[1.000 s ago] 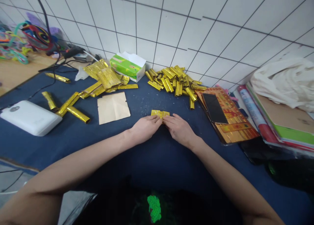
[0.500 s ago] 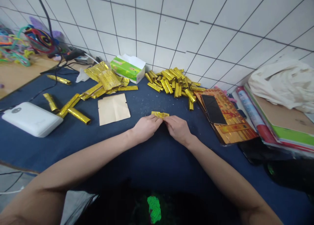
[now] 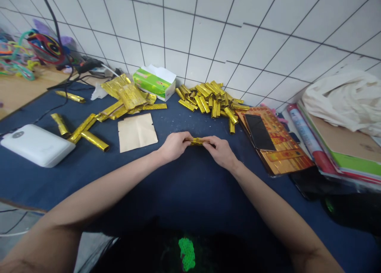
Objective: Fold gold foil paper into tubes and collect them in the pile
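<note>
Between my two hands, over the middle of the dark blue cloth [image 3: 184, 185], is a small folded piece of gold foil paper [image 3: 197, 141]. My left hand [image 3: 175, 147] pinches its left end and my right hand [image 3: 220, 150] pinches its right end; the fingers cover both ends. Beyond them, against the wall, lies a heap of folded gold paper tubes [image 3: 210, 98]. A flat square of tan paper [image 3: 137, 133] rests to the left of my left hand.
At the left are loose gold tubes [image 3: 95, 141], a white power bank [image 3: 38, 145] and a black cable [image 3: 55, 15]. Gold packets [image 3: 131, 95] lie beside a green tissue box [image 3: 154, 82]. At right, a black phone [image 3: 259, 132] sits on orange-gold printed sheets [image 3: 285, 154], near stacked books [image 3: 354, 146].
My hands have moved slightly apart and now grip the foil paper by its two ends. The paper looks narrower, more folded than before.
</note>
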`<state>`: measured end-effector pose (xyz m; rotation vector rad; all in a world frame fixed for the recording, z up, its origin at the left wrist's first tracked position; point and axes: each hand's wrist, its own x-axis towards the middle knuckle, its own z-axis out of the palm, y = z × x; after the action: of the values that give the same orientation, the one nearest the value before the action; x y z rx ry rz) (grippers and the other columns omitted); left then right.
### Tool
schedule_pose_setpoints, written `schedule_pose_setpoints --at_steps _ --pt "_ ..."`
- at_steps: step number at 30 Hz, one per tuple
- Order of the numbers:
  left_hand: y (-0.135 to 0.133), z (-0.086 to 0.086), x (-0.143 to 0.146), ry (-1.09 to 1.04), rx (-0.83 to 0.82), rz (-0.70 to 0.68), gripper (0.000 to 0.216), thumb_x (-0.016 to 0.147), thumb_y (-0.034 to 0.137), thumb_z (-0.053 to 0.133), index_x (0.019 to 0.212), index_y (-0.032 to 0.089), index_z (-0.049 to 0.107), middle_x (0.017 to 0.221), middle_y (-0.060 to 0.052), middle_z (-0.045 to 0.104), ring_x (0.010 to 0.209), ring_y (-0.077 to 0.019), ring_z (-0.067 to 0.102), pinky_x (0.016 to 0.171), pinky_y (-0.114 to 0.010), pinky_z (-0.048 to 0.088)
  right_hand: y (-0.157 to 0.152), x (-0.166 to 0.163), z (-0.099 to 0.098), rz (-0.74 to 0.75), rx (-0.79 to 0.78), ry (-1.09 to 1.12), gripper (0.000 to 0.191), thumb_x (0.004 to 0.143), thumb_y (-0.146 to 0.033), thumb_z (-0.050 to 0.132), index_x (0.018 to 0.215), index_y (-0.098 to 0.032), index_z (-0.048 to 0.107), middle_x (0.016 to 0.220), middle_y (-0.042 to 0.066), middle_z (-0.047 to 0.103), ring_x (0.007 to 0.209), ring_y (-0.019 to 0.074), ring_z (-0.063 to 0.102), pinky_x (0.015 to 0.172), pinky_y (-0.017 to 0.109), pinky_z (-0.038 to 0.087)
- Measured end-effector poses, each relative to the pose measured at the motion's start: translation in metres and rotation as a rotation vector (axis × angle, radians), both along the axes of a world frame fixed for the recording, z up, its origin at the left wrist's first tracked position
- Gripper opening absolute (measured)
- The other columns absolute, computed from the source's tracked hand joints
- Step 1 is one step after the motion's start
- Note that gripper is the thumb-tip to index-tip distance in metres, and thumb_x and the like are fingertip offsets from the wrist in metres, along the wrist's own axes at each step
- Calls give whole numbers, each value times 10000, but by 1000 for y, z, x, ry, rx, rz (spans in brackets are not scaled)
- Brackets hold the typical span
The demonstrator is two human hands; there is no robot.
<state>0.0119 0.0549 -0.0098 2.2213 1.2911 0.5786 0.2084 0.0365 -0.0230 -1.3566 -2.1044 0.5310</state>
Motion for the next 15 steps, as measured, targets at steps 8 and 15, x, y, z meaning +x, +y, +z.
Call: schedule_pose_setpoints --at_steps 8,15 --pt "17 0 3 97 -32 63 136 744 118 523 717 145 654 774 -42 594 709 -132 570 725 -251 442 17 -5 6 -64 -124 37 152 785 -211 496 804 -188 645 731 6 661 671 148 595 644 273 430" --pt "21 0 6 232 -10 62 145 785 196 481 790 184 625 815 -44 626 802 -190 577 702 -285 433 22 -9 6 -125 -126 -50 157 772 -183 490 789 -189 646 680 2 629 638 142 564 634 267 405"
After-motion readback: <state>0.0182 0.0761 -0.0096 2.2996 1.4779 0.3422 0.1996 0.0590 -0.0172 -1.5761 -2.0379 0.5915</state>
